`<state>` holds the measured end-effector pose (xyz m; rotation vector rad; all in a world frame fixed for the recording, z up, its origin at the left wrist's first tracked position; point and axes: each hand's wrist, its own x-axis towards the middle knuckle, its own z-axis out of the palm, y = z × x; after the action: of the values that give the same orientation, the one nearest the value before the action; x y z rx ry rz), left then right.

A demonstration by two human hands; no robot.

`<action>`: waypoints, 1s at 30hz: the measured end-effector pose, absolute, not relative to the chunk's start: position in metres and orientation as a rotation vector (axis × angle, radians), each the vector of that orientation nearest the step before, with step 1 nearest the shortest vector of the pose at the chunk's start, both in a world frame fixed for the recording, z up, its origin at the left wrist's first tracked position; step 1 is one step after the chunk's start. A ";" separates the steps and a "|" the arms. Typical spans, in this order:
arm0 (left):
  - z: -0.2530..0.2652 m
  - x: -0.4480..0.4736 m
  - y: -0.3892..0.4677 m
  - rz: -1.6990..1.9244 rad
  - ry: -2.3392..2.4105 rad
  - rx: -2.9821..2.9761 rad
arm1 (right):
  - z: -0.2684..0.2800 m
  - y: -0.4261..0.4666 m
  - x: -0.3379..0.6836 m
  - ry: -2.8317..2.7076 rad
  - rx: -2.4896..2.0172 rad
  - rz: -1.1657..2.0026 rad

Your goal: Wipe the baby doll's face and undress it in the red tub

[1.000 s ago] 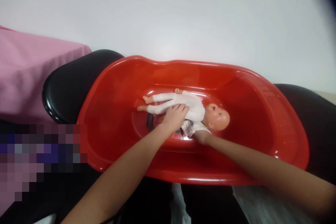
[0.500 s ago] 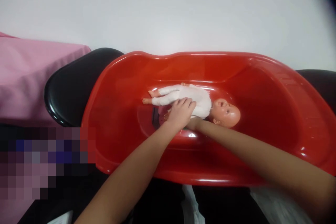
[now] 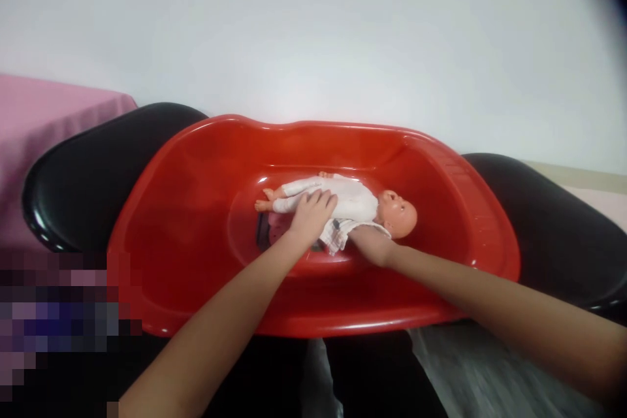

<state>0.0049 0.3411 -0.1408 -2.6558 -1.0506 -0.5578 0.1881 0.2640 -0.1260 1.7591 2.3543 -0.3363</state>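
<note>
A baby doll (image 3: 360,199) in a white suit lies on its back inside a red baby bathtub (image 3: 313,325), head to the right, bare feet to the left. My left hand (image 3: 313,212) is closed over the near side of its hip, fingers curved across the white suit. Beside the doll's trunk, my right hand (image 3: 369,243) reaches in under a pale checked cloth (image 3: 336,235), which hides its fingers. Under the doll's legs, a dark flat object (image 3: 263,228) and something pink (image 3: 278,227) show on the tub floor.
The tub rests across a black padded seat (image 3: 102,176) on the left and another black seat (image 3: 543,228) on the right. Pink fabric (image 3: 59,117) hangs at the far left. Behind the tub stands a white wall (image 3: 313,32).
My view has shifted, showing more of the right seat. My right hand has moved rightward along the doll, and the checked cloth now shows around its fingers. My left hand stays at the doll's hip.
</note>
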 end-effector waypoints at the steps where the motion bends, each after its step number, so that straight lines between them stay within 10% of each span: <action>1: -0.138 0.007 0.345 -0.544 -1.069 -2.655 | -0.123 0.265 0.194 2.360 1.724 -0.344; 17: -0.145 -0.001 0.394 -0.294 -1.091 -2.798 | -0.120 0.299 0.200 2.257 1.969 -0.512; 24: -0.161 0.019 0.392 -0.227 -1.028 -2.746 | -0.151 0.325 0.158 1.596 2.601 -1.648; 30: -0.150 0.015 0.413 -0.328 -1.047 -2.791 | -0.165 0.335 0.155 2.384 2.092 -0.719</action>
<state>0.0152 0.4128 -0.1501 -2.7914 -1.0470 -0.3277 0.1553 0.3348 -0.1649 2.0917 2.3839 -0.7189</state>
